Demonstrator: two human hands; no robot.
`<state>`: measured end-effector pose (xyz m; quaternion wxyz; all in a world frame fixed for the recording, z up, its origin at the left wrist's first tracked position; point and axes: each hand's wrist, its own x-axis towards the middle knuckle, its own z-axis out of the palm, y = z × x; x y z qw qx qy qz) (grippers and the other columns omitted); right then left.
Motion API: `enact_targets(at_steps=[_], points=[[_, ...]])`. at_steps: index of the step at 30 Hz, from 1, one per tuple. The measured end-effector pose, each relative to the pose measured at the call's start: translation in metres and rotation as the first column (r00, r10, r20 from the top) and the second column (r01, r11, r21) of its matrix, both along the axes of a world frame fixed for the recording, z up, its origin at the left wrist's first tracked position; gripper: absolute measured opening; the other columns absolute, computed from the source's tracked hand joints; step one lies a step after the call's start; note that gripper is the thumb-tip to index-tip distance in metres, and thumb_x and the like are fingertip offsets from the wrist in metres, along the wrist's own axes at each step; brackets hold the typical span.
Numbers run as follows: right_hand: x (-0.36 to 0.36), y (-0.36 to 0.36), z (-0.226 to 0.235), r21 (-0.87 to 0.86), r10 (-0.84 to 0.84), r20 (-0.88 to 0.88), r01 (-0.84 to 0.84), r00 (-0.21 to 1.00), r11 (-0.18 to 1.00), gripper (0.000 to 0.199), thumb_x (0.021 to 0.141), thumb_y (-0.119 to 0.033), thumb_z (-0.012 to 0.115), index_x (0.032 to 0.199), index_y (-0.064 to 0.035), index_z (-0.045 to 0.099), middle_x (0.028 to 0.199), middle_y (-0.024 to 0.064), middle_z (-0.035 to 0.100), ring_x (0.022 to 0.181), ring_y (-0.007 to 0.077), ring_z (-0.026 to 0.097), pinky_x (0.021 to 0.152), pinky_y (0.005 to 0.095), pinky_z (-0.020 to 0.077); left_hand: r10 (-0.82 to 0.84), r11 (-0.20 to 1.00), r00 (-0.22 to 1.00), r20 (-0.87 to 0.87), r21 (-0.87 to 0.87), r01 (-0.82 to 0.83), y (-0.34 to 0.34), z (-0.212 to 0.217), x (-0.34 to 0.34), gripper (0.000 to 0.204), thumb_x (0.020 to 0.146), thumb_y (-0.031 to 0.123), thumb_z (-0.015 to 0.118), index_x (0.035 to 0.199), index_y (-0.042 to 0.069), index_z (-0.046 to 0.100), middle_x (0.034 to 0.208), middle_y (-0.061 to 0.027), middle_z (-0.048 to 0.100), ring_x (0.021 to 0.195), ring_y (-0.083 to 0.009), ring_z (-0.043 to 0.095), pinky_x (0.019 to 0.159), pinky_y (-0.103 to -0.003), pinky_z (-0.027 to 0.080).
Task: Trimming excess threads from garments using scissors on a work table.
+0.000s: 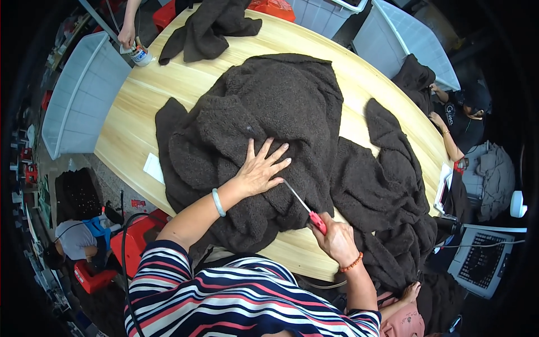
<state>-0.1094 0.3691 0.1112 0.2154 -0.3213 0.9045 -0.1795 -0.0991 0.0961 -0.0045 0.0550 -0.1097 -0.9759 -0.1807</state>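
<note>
My left hand (pixel 260 167) lies flat with fingers spread on a big dark brown fleecy garment (pixel 269 118) heaped on the pale wooden table (pixel 135 106). My right hand (pixel 337 240) grips the red handles of a pair of scissors (pixel 306 208); the thin blades point up-left toward my left hand and touch the fleece just beside it. A pale green bangle circles my left wrist and an orange bead bracelet my right. More of the same dark fleece (pixel 387 185) spreads to the right.
Another dark fleece piece (pixel 210 28) lies at the table's far end. A person's hand (pixel 128 35) holds a small bottle (pixel 140 55) at the far left corner. White bins (pixel 84 95) flank the table. A seated person (pixel 463 118) is at right, another (pixel 78 241) sits low at left. A white paper slip (pixel 153 167) lies near the left edge.
</note>
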Motion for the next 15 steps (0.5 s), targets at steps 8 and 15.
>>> enact_targets(at_steps=[8, 15], points=[[-0.057, -0.121, -0.008, -0.172, 0.054, -0.116, -0.074, 0.992, 0.982, 0.025, 0.088, -0.028, 0.063, 0.092, -0.0046, 0.057, 0.065, 0.0220, 0.061, 0.064, 0.0390, 0.063, 0.059, 0.0470, 0.0500, 0.000, 1.000, 0.999, 0.040, 0.000, 0.000, 0.005, -0.008, -0.001, 0.052, 0.080, 0.041, 0.067, 0.127, 0.020, 0.059, 0.141, -0.0079, 0.045, 0.140, -0.0426, 0.022, 0.104, -0.077, 0.006], [-0.039, -0.051, -0.003, 0.043, 0.090, -0.068, -0.087, 0.994, 0.995, 0.029, 0.087, -0.032, 0.064, 0.085, -0.0041, 0.056, 0.062, 0.0214, 0.060, 0.063, 0.0398, 0.063, 0.057, 0.0467, 0.0493, -0.015, 1.000, 0.998, -0.057, 0.023, 0.016, -0.001, -0.016, 0.002, 0.054, 0.082, 0.048, 0.066, 0.129, 0.024, 0.058, 0.142, -0.0077, 0.042, 0.139, -0.0431, 0.021, 0.104, -0.077, 0.005]])
